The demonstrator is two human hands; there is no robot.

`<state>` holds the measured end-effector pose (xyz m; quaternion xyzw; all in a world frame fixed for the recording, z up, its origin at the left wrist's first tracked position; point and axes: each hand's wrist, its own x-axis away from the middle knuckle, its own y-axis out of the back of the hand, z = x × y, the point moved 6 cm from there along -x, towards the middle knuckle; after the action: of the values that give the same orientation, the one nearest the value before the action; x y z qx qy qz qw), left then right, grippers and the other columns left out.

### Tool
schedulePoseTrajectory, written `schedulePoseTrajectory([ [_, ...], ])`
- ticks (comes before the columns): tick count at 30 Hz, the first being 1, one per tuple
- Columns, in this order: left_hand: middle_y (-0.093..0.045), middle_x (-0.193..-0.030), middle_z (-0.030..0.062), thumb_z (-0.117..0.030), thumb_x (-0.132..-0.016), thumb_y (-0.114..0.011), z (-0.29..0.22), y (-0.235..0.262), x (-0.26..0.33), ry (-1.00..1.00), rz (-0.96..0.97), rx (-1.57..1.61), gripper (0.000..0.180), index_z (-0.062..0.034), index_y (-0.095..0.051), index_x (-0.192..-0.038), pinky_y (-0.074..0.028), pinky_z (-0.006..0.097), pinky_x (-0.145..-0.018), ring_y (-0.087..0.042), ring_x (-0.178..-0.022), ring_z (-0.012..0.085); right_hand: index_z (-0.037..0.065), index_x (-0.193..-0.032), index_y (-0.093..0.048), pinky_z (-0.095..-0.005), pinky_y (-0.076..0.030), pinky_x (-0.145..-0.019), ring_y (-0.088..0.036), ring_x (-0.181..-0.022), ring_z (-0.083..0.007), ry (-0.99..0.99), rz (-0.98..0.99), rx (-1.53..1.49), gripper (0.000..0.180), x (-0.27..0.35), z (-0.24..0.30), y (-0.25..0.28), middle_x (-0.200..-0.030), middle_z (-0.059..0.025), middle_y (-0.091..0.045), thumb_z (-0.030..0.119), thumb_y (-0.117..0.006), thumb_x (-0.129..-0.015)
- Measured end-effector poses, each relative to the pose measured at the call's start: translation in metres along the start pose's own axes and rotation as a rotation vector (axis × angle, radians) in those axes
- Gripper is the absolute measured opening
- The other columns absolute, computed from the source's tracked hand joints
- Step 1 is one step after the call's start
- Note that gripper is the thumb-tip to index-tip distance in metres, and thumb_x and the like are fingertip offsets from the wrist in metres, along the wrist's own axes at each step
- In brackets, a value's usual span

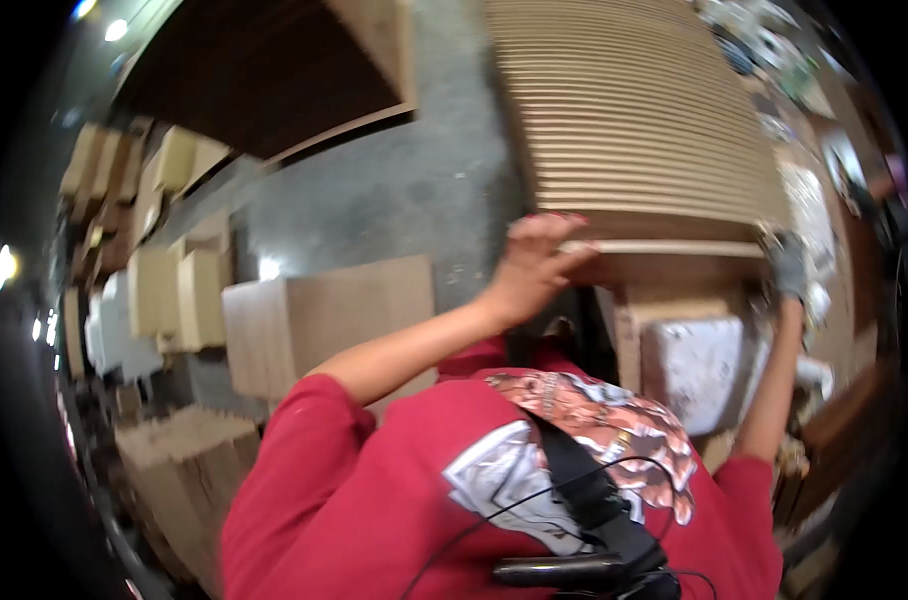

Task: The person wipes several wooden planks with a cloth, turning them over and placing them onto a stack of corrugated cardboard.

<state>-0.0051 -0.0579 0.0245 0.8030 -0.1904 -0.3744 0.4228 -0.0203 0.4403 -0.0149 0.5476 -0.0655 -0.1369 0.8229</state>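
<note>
A long row of thin brown wooden boards [644, 130] stands on edge, packed face to face, in front of me. At its near end, one wooden board [674, 262] is slightly apart from the others, its pale top edge showing. My bare left hand [542, 265] grips this board's left end, fingers at the far side and near the top edge. On the right end, my right hand [786, 268], in a grey glove, closes around the board's corner; its fingertips are partly hidden.
Close by stands a wooden box or crate with a stained white slab [696, 370]. Left of me are a wooden box [324, 310], pale blocky pieces [179, 295] and a large dark-sided cabinet [274, 80] on the grey floor [374, 190]. Plastic wrap [809, 220] lies along the right.
</note>
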Motion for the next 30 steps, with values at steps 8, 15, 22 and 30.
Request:
schedulePoseTrajectory([
  [8,-0.063,-0.087,0.0049,-0.021,-0.081,-0.070,-0.011,0.010,0.008,0.039,-0.043,0.361,0.030,-0.0105,-0.065,-0.109,-0.048,0.037,-0.079,-0.061,-0.084,0.0257,0.005,-0.127,-0.059,-0.0417,-0.046,-0.095,-0.060,-0.110,-0.0358,-0.004,-0.226,0.127,0.045,0.047,-0.082,-0.014,-0.125,-0.0203,-0.061,0.036,-0.056,-0.094],
  [15,-0.066,-0.093,0.0111,-0.025,-0.089,-0.063,0.003,-0.009,0.004,0.151,0.109,0.518,0.026,-0.0055,-0.062,-0.106,-0.053,0.041,-0.071,-0.066,-0.086,0.0312,0.002,-0.126,-0.059,-0.0353,-0.044,-0.100,-0.059,-0.111,-0.0262,0.290,-0.355,0.341,0.032,0.050,-0.064,-0.012,-0.122,-0.0139,-0.062,0.016,-0.049,-0.099],
  [22,-0.067,-0.090,0.0119,-0.027,-0.090,-0.062,0.010,-0.019,0.010,0.139,0.148,0.500,0.024,-0.0056,-0.063,-0.102,-0.053,0.042,-0.070,-0.066,-0.084,0.0321,0.001,-0.124,-0.059,-0.0303,-0.056,-0.073,-0.064,-0.097,-0.0207,-0.237,-0.557,-0.543,0.035,0.151,-0.028,0.017,-0.120,-0.0097,-0.062,0.018,-0.058,-0.094],
  [30,-0.065,-0.087,0.0191,-0.029,-0.091,-0.062,0.007,-0.023,-0.012,0.130,0.273,0.562,0.026,-0.0052,-0.062,-0.101,-0.051,0.047,-0.068,-0.063,-0.083,0.0400,0.000,-0.142,-0.042,-0.0389,-0.024,-0.116,-0.040,-0.131,-0.0338,0.110,0.133,1.099,0.050,0.239,-0.119,-0.078,-0.140,-0.0194,-0.046,0.027,-0.034,-0.101],
])
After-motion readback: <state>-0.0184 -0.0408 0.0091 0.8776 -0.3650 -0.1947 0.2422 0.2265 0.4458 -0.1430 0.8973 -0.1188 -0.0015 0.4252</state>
